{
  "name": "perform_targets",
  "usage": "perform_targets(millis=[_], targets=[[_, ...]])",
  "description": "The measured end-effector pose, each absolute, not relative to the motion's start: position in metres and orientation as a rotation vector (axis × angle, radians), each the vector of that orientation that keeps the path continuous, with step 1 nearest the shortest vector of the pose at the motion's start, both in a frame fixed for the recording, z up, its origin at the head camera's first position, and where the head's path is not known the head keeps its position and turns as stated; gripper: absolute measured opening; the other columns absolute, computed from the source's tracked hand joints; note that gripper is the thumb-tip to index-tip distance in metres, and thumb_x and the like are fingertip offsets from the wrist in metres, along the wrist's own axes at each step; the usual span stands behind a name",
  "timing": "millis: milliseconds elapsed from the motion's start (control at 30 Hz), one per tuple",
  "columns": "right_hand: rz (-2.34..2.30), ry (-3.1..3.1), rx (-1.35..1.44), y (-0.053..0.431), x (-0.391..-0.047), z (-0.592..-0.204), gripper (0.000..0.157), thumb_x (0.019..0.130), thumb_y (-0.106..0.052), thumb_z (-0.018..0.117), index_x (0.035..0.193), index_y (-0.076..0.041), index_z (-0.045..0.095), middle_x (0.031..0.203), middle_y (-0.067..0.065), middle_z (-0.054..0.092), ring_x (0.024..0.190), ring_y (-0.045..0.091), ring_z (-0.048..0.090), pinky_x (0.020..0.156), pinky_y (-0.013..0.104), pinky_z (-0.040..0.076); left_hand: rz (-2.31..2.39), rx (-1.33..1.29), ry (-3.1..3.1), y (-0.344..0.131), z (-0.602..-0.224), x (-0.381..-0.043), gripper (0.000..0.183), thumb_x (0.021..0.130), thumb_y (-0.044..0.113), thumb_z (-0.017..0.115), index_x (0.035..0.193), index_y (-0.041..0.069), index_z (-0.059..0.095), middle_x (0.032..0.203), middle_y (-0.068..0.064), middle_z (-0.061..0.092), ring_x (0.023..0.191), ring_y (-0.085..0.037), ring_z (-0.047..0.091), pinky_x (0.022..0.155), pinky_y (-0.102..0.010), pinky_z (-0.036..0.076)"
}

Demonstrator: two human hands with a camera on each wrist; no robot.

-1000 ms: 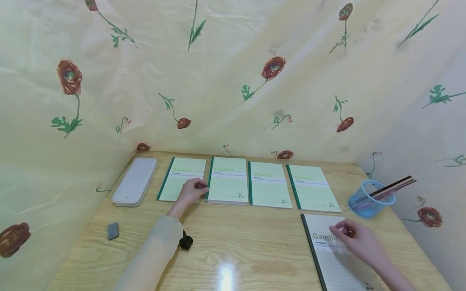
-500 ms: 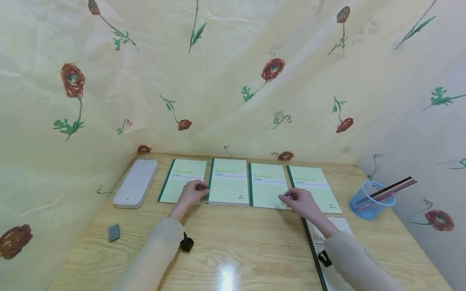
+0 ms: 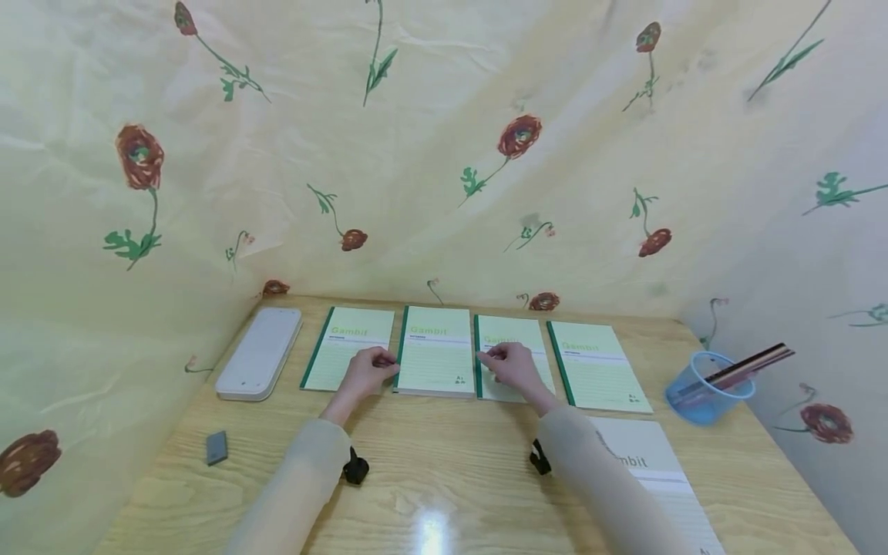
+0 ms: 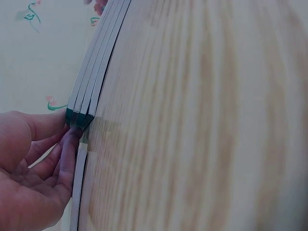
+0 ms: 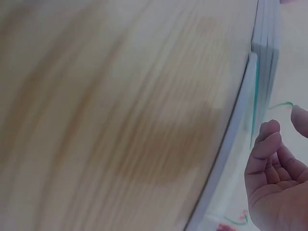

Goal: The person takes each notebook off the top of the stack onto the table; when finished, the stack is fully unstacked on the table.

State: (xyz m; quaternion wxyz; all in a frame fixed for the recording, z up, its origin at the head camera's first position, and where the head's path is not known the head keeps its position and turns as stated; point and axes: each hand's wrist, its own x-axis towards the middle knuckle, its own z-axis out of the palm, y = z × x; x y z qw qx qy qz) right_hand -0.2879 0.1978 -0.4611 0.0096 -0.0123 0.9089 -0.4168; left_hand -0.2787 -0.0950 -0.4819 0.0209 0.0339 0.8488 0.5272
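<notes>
A stack of several pale green notebooks [image 3: 435,351] with dark green spines lies second from the left in a row at the table's back. My left hand [image 3: 368,370] grips its left edge; in the left wrist view the thumb and a finger [image 4: 72,144] meet the spine corner. My right hand [image 3: 513,366] hovers over the third notebook [image 3: 541,381], close to the stack's right edge. Its fingers [image 5: 262,154] are loosely bent, with the thumb apart, in the right wrist view. Single green notebooks lie at the row's left [image 3: 354,327] and right [image 3: 600,366] ends.
A larger white notebook [image 3: 669,470] lies at the front right, partly under the right sleeve. Behind it stands a blue cup [image 3: 697,393] of pencils. At left are a white case [image 3: 260,354] and a small grey block [image 3: 216,448]. Patterned cloth [image 3: 430,154] borders the table.
My right hand has travelled left from above the white notebook, past the fourth notebook, to the stack's right side. The left hand has stayed at the stack's left edge.
</notes>
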Motion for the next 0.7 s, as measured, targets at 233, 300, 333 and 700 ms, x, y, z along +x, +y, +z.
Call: perform_targets(millis=[233,300,333,700], targets=[[-1.223,2.919,0.001,0.175,-0.300,-0.473,0.034,0.094,-0.033,0.070,0.093,0.000,0.073,0.075,0.006,0.065,0.062,0.016,0.054,0.058,0.027,0.043,1.634,0.104,2.628,-0.094,-0.485,-0.281,0.014,0.092,0.008,0.071,0.104,-0.001,0.069,0.096,-0.009,0.068,0.090,-0.022,0.061,0.084,-0.038,0.051],[-1.199,2.929,0.023,0.171,-0.302,-0.473,0.034,0.093,-0.035,0.071,0.091,0.000,0.074,0.074,0.006,0.064,0.064,0.017,0.052,0.059,0.028,0.041,1.629,0.102,2.631,-0.094,-0.486,-0.281,0.014,0.092,0.008,0.071,0.103,0.000,0.069,0.096,-0.009,0.068,0.090,-0.022,0.062,0.084,-0.038,0.051],[-1.194,2.928,0.034,0.170,-0.303,-0.473,0.034,0.093,-0.035,0.071,0.091,-0.001,0.074,0.074,0.005,0.064,0.064,0.017,0.052,0.059,0.028,0.041,1.628,0.102,2.632,-0.094,-0.486,-0.282,0.014,0.092,0.008,0.071,0.103,0.000,0.069,0.095,-0.009,0.068,0.090,-0.022,0.061,0.083,-0.038,0.051],[-1.135,2.903,0.084,0.162,-0.309,-0.474,0.032,0.089,-0.035,0.076,0.076,-0.006,0.069,0.065,0.003,0.058,0.058,0.016,0.048,0.054,0.028,0.038,1.615,0.107,2.651,-0.095,-0.483,-0.282,0.014,0.092,0.008,0.071,0.103,0.000,0.070,0.095,-0.008,0.068,0.088,-0.021,0.061,0.083,-0.038,0.051]])
